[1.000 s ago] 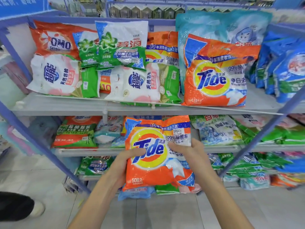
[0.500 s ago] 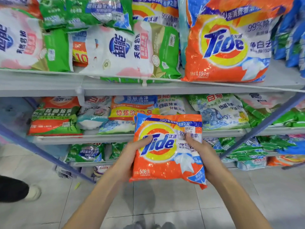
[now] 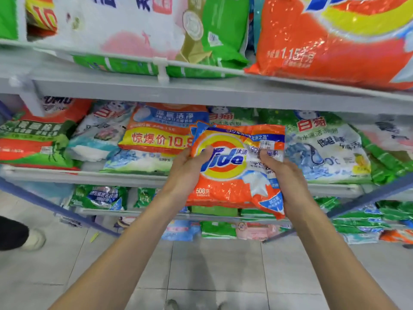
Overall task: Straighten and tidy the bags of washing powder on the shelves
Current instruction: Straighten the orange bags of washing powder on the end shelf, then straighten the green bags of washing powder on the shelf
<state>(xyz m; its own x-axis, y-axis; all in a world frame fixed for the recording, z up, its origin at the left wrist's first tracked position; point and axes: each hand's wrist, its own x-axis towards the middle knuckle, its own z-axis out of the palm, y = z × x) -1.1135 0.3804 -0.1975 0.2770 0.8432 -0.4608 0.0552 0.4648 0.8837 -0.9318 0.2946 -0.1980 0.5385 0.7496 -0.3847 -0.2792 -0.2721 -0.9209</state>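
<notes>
A small orange Tide bag marked 508 g hangs in front of the middle shelf, held between both hands. My left hand grips its left edge, thumb on the front. Gripping the right edge is my right hand, with its thumb across the label. The bag's top overlaps the orange and yellow price bag and a white and green bag lying on that shelf. A big orange Tide bag stands on the upper shelf.
More bags fill the middle shelf at the left and the lower shelves. A blue slanted frame bar crosses at the right, another at the left. A person's shoe stands on the tiled floor at far left.
The view has dropped and closed in on the middle shelf. Both hands have carried the small Tide bag up and forward, toward the gap between the bags lying there.
</notes>
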